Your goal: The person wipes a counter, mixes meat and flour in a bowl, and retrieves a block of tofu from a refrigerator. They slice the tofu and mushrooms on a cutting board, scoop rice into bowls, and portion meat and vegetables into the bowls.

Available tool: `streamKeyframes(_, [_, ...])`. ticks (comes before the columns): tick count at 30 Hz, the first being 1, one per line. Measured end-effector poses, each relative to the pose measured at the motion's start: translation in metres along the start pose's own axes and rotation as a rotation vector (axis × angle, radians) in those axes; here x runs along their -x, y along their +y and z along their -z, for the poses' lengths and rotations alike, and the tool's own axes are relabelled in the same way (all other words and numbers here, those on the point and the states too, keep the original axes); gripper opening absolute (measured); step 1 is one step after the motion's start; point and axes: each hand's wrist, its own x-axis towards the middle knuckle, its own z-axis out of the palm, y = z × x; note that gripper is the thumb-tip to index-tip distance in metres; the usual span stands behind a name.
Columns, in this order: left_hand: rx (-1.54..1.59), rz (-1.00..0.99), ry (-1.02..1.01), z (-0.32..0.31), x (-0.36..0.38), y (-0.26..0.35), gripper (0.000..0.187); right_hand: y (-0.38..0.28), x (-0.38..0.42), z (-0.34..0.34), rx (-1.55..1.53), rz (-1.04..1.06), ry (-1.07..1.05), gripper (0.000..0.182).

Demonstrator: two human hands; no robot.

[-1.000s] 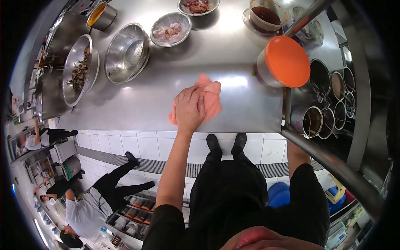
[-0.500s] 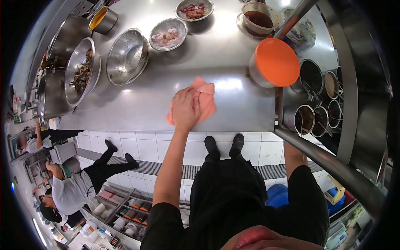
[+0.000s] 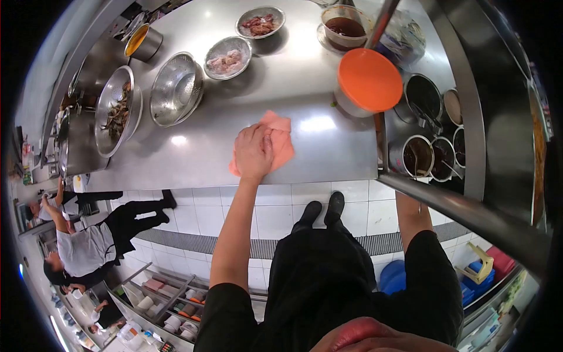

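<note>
My left hand (image 3: 254, 154) presses down on a folded salmon-pink cloth (image 3: 281, 144) near the front edge of the steel counter (image 3: 199, 167). Its fingers curve over the cloth, which sticks out beyond them at the top and right. My right forearm (image 3: 412, 214) reaches up under the metal rail at the right; the hand is hidden there. Closest to that arm is a metal pot of dark sauce (image 3: 412, 155) behind the rail. A white tub with an orange lid (image 3: 370, 80) stands on the counter to the right of the cloth.
Along the back and left are a bowl of dark meat (image 3: 260, 23), a bowl of pale meat (image 3: 229, 57), a perforated colander (image 3: 174, 88) and a large bowl of scraps (image 3: 117, 111). A steel post (image 3: 384, 23) rises at right. A co-worker (image 3: 88, 240) stands behind, at left.
My left hand and the cloth shift slightly left relative to the view, which has itself moved a little. My feet have changed stance, and the co-worker has moved.
</note>
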Motion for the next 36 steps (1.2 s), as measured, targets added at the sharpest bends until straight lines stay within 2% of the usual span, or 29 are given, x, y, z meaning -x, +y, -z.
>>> streamKeyframes(3, [0.019, -0.018, 0.017, 0.002, 0.003, 0.0, 0.022, -0.002, -0.003, 0.004, 0.001, 0.034, -0.01, 0.013])
streamKeyframes(6, [-0.033, -0.077, 0.024, -0.001, 0.002, -0.002, 0.028, -0.005, 0.028, 0.028, 0.03, 0.08, -0.041, 0.014])
streamKeyframes(8, [-0.061, -0.1, -0.047, -0.004, 0.004, -0.011, 0.036, 0.002, 0.082, 0.066, 0.087, 0.084, -0.133, 0.014])
streamKeyframes(10, [-0.133, -0.055, -0.136, 0.013, 0.003, 0.01, 0.038, 0.018, 0.158, 0.115, 0.126, 0.052, -0.314, 0.014])
streamKeyframes(11, [-0.141, -0.055, -0.156, 0.021, 0.002, 0.019, 0.037, 0.031, 0.201, 0.145, 0.135, 0.009, -0.422, 0.017])
streamKeyframes(12, [-0.173, -0.114, -0.167, 0.02, 0.003, 0.016, 0.037, 0.063, 0.253, 0.158, 0.149, -0.014, -0.431, 0.015])
streamKeyframes(14, [-0.153, -0.153, -0.206, 0.03, -0.002, 0.023, 0.039, 0.089, 0.339, 0.207, 0.13, -0.324, -0.524, 0.034])
streamKeyframes(15, [-0.076, -0.181, -0.207, 0.024, -0.003, 0.012, 0.041, 0.115, 0.388, 0.224, 0.119, -0.37, -0.529, 0.044])
streamKeyframes(16, [-0.057, -0.215, -0.233, 0.009, -0.006, -0.008, 0.047, 0.133, 0.438, 0.24, 0.178, -0.402, -0.423, 0.043])
streamKeyframes(17, [-0.057, -0.248, -0.23, 0.015, -0.009, 0.013, 0.047, 0.137, 0.47, 0.27, 0.153, -0.603, -0.482, 0.038])
streamKeyframes(19, [0.042, -0.173, -0.017, 0.049, 0.004, 0.06, 0.049, 0.171, 0.542, 0.293, 0.195, -0.864, -0.47, 0.033])
streamKeyframes(20, [0.042, -0.183, 0.062, 0.039, 0.016, 0.05, 0.045, 0.171, 0.56, 0.306, 0.223, -1.026, -0.45, 0.031])
streamKeyframes(21, [0.022, -0.189, 0.067, 0.042, 0.029, 0.068, 0.045, 0.174, 0.573, 0.316, 0.254, -1.183, -0.428, 0.032])
streamKeyframes(23, [0.257, -0.195, 0.192, 0.031, 0.076, 0.148, 0.03, 0.193, 0.613, 0.315, 0.258, -1.245, -0.073, 0.034])
streamKeyframes(25, [0.28, -0.296, -0.001, 0.006, 0.116, 0.206, 0.025, 0.212, 0.623, 0.333, 0.286, -1.15, -0.25, 0.031])
streamKeyframes(27, [0.237, -0.544, -0.171, 0.001, 0.136, 0.318, 0.024, 0.295, 0.666, 0.308, 0.266, -1.095, -0.308, 0.023])
streamKeyframes(28, [0.356, -0.626, -0.238, -0.001, 0.138, 0.374, 0.023, 0.317, 0.659, 0.321, 0.276, -1.068, -0.334, 0.023])
streamKeyframes(29, [0.478, -0.711, -0.306, -0.001, 0.132, 0.427, 0.022, 0.328, 0.651, 0.33, 0.226, -1.106, -0.13, 0.022])
streamKeyframes(30, [0.5, -0.805, -0.237, 0.004, 0.118, 0.477, 0.021, 0.339, 0.639, 0.338, 0.171, -1.134, 0.086, 0.023])
streamKeyframes(31, [0.521, -0.901, -0.164, 0.012, 0.099, 0.526, 0.02, 0.35, 0.61, 0.362, 0.175, -1.113, 0.077, 0.023])
streamKeyframes(33, [0.438, -0.903, -0.085, 0.032, 0.05, 0.597, 0.016, 0.378, 0.551, 0.42, -0.282, -1.447, 0.009, 0.027])
streamKeyframes(35, [0.278, -0.754, 0.109, 0.054, -0.003, 0.659, 0.011, 0.446, 0.525, 0.443, -0.16, -1.225, 0.051, 0.027])
streamKeyframes(36, [0.174, -0.636, 0.142, 0.06, -0.027, 0.676, 0.01, 0.481, 0.508, 0.456, -0.103, -1.2, 0.056, 0.028])
